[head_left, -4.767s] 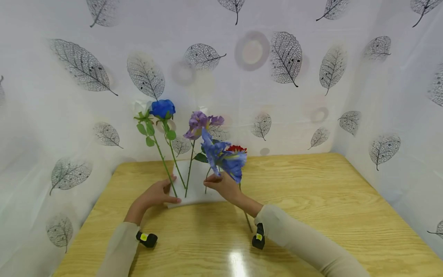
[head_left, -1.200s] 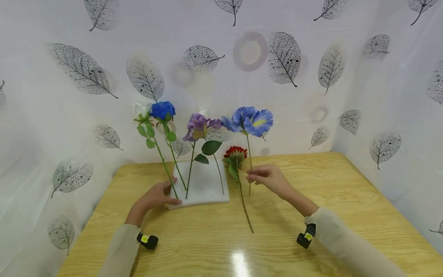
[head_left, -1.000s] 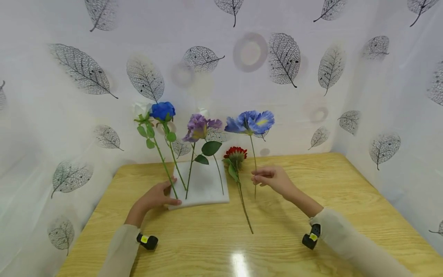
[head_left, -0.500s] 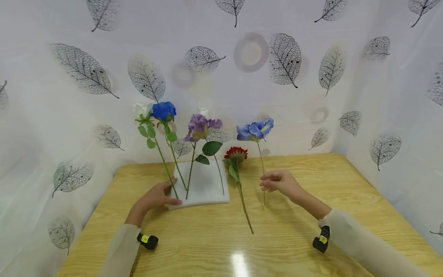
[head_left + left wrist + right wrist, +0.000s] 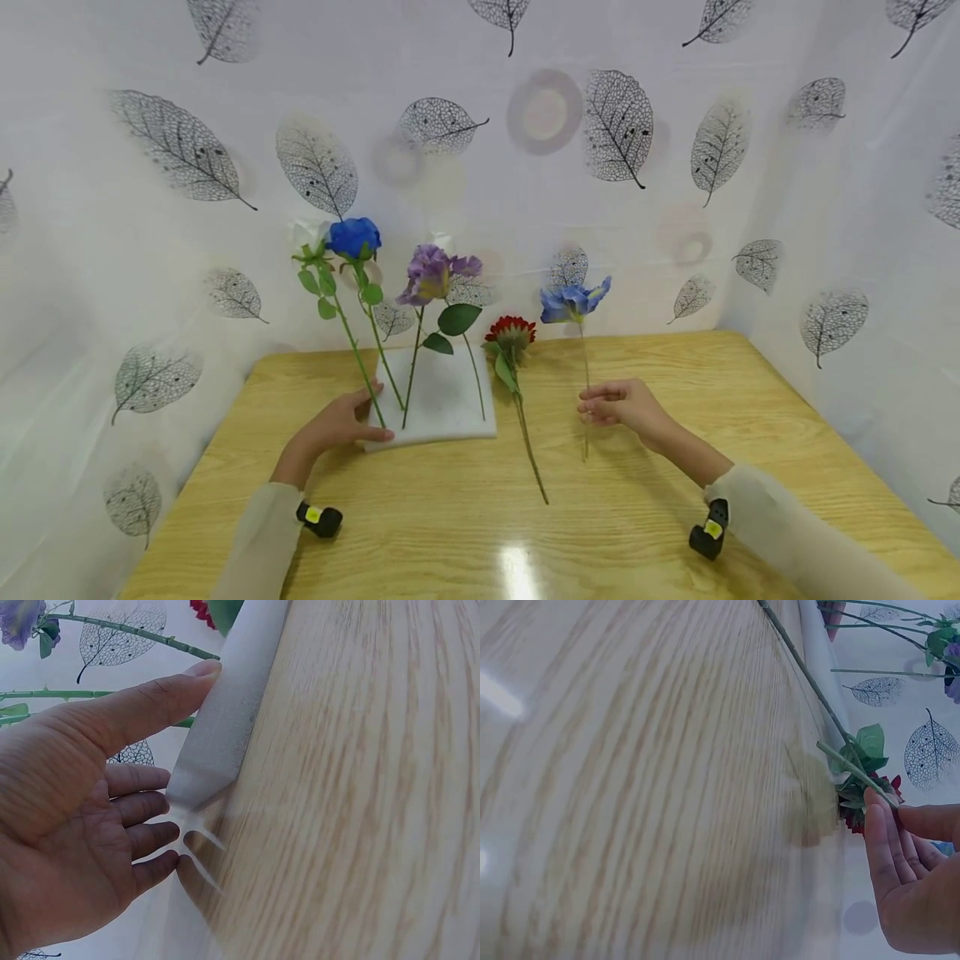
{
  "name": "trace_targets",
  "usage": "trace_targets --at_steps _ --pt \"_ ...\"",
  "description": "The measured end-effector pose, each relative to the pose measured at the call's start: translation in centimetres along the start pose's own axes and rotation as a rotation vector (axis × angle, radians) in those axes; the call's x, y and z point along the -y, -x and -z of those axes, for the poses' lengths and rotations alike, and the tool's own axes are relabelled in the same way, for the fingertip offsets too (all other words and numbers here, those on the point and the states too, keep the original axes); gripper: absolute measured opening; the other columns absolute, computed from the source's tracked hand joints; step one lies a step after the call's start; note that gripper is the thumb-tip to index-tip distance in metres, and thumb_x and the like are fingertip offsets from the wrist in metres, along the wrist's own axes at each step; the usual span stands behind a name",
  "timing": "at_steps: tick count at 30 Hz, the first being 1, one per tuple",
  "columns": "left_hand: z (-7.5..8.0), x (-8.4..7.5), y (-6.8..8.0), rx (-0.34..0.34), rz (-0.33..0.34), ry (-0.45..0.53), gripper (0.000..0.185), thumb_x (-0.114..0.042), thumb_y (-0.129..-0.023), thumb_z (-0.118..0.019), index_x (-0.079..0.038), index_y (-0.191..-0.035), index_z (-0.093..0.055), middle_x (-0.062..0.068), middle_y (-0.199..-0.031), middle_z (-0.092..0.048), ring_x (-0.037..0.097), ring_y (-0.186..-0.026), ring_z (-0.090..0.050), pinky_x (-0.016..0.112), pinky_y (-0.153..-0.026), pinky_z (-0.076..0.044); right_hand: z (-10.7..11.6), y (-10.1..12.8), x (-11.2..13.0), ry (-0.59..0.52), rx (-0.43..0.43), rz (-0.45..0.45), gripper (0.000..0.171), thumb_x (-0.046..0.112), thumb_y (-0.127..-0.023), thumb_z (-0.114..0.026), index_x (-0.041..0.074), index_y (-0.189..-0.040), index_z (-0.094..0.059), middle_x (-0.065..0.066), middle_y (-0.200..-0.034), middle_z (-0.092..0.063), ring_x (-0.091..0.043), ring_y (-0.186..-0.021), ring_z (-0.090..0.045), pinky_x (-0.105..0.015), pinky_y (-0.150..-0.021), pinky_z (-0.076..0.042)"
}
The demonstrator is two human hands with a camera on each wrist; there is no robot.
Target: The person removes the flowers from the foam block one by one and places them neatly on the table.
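head view, with 12 o'clock at the far edge: the white block [image 5: 444, 410] sits at 10 o'clock on the wooden table [image 5: 420, 525], well in from its left edge. the left hand [image 5: 336, 427] spans the block's 8 o'clock corner, thumb and fingertips apart, resting against its sides. at the 3 o'clock of the red flower [image 5: 512, 337], the right hand [image 5: 626, 408] pinches the stem of the pale blue flower [image 5: 574, 302], bloom up, wood stretching broadly toward the right edge.

six flowers altogether: four stand on the block, one white rose [image 5: 309, 233], one blue rose [image 5: 354, 238], one purple flower [image 5: 431, 275] and one white bloom [image 5: 442, 241] partly hidden behind it; the red one lies just beside the block; one is held.

yellowish grain runs across the tabletop, a glare spot [image 5: 516, 571] at 6 o'clock. a leaf-printed white curtain [image 5: 510, 192] wraps from 9 through 3 o'clock.
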State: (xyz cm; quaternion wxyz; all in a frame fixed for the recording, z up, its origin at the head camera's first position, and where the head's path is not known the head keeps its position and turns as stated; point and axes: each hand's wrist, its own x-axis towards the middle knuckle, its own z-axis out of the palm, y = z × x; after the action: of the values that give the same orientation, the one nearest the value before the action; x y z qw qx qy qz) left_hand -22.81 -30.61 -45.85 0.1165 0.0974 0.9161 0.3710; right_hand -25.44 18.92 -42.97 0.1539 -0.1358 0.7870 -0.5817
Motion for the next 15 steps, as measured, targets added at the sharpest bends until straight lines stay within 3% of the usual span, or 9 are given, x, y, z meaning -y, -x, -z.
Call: trace_targets --at_steps 6,15 --pt "0.2 -0.1 -0.1 -0.002 0.003 0.016 0.106 -0.041 -0.082 -0.086 0.002 -0.159 -0.026 0.024 -0.167 -0.019 0.048 -0.153 -0.020 0.062 -0.122 -0.024 0.2 -0.2 -0.6 -0.053 0.019 -0.032 0.040 0.004 -0.100 -0.061 -0.022 -0.130 -0.056 -0.018 -0.105 -0.077 -0.014 -0.082 -0.076 -0.036 -0.078 -0.064" --pt "0.0 -0.2 0.0 -0.012 -0.007 0.024 0.104 -0.037 -0.083 -0.086 0.003 -0.158 -0.027 0.025 -0.166 -0.021 0.048 -0.152 -0.020 0.062 -0.122 -0.023 -0.5 -0.8 -2.0 -0.060 0.055 -0.089 0.041 0.004 -0.099 -0.063 -0.022 -0.130 -0.055 -0.021 -0.103 -0.077 -0.015 -0.080 -0.077 -0.033 -0.074 -0.064"
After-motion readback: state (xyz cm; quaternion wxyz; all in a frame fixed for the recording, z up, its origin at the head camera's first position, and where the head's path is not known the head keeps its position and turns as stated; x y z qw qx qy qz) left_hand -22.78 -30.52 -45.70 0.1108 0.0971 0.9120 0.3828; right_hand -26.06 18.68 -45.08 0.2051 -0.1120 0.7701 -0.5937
